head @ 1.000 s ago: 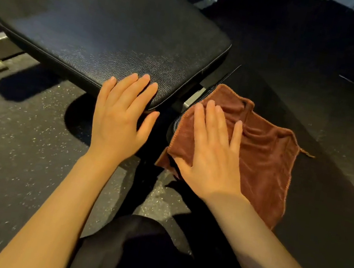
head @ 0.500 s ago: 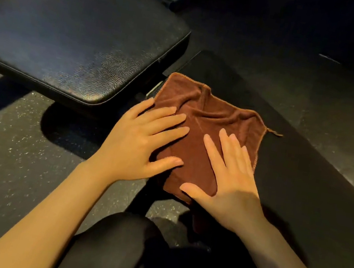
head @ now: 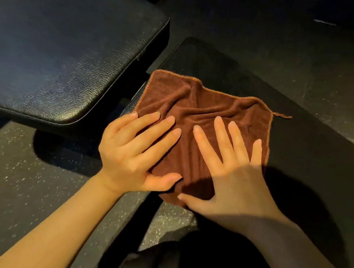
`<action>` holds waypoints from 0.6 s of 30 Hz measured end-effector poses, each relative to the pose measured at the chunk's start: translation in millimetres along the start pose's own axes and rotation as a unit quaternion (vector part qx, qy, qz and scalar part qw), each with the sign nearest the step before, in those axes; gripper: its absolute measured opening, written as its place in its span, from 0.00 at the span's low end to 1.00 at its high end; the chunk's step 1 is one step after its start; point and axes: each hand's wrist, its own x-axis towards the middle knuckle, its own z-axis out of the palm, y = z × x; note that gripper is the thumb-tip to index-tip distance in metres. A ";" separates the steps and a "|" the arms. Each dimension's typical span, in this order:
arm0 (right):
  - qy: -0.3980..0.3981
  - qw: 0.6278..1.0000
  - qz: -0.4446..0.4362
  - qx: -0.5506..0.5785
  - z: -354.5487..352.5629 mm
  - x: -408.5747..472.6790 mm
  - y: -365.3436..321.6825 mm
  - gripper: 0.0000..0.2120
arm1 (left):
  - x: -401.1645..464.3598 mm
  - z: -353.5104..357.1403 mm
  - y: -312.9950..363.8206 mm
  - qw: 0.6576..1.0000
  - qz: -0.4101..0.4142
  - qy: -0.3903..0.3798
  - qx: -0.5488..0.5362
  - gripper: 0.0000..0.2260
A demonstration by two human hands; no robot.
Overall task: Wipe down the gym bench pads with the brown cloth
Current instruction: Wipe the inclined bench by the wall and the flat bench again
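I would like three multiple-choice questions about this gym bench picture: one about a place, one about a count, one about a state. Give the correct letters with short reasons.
1. Where does the brown terry cloth lie?
A. on the narrow black bench pad on the right
B. on the wide black textured pad
C. on the speckled floor

2. How many hands touch the cloth?
A. none
B. one
C. two

3. How is the cloth lying?
A. rolled into a ball
B. spread out with wrinkles
C. hanging from a hook

Answers:
1. A: it lies on the narrow pad, beside the wide pad.
2. C: the left hand and the right hand both rest on it.
3. B: it is open, with folds near its far edge.
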 end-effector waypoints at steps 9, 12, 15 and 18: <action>0.113 0.991 0.011 -0.067 17.7 23.7 -54.8 0.59 | -7.9 -29.1 -41.8 0.995 -0.073 -0.027 -0.059 0.14; 0.084 0.994 0.033 -0.065 10.7 30.8 -62.3 0.56 | -22.3 -39.3 -52.1 0.988 -0.093 -0.059 0.109 0.15; 0.075 0.996 0.023 -0.027 4.7 29.7 -60.1 0.49 | -20.1 -47.3 -43.0 0.977 -0.153 -0.097 0.109 0.20; 0.075 0.997 0.013 -0.005 2.8 18.8 -55.1 0.45 | -17.9 -50.7 -48.7 0.975 -0.121 -0.135 0.132 0.22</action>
